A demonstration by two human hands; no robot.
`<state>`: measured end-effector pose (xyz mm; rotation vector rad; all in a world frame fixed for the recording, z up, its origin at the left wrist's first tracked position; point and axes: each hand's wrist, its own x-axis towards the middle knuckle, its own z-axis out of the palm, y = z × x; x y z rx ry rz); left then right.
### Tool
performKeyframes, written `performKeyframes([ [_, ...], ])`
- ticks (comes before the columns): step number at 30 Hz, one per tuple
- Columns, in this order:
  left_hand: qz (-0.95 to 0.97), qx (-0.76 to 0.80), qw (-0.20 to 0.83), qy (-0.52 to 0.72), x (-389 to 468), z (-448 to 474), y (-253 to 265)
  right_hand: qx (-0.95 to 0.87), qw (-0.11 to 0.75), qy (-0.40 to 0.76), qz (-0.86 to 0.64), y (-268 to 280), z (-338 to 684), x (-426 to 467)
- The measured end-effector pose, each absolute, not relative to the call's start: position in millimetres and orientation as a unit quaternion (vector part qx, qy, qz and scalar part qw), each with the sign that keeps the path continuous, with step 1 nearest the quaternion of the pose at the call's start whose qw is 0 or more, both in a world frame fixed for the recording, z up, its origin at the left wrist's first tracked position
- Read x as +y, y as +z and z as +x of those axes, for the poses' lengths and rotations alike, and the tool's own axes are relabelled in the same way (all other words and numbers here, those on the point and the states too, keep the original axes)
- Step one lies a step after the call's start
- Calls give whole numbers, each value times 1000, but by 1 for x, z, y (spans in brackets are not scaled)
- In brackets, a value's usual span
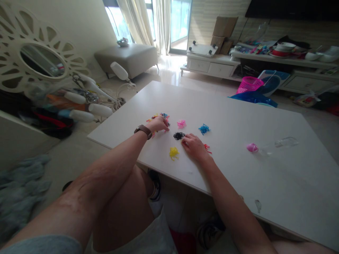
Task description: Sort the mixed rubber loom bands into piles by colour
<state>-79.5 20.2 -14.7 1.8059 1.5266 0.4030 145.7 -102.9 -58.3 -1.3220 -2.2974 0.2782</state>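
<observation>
My left hand (158,124), with a watch (143,132) on the wrist, reaches over a mixed pile of small coloured looped bands (164,115). Its fingers are bent down and drawn together; what they hold is too small to make out. My right hand (195,146) rests low on the table, fingertips curled together at the edge of a black pile of bands (179,135). Around the hands lie a pink pile (181,124), a blue pile (204,129) and a yellow pile (173,153). A red pile (208,148) is partly hidden behind my right hand.
On the right of the white table (227,116) lie a pink object (252,147) and a clear plastic piece (286,141). A small clear bag (258,205) is near the front edge. White lamp arms (100,110) stand beyond the left edge, a pink basket (250,85) beyond the far side.
</observation>
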Motion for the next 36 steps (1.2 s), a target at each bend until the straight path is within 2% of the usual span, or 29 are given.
performKeyframes([
  [6,704,592,348,181,16,-72,-22,-839,321,183,-400,-51,140,-113],
  [13,647,629,378,206,19,-84,-2,-857,304,255,-328,-47,129,-121],
  [15,615,628,424,219,21,-87,2,-853,309,265,-326,-48,128,-121],
  [20,427,551,663,273,25,-86,6,-815,358,244,-384,-48,131,-120],
  [22,388,510,716,276,25,-83,7,-804,373,230,-402,-47,131,-120],
  [36,440,376,791,198,-9,-48,19,-688,486,137,-521,-41,140,-112],
])
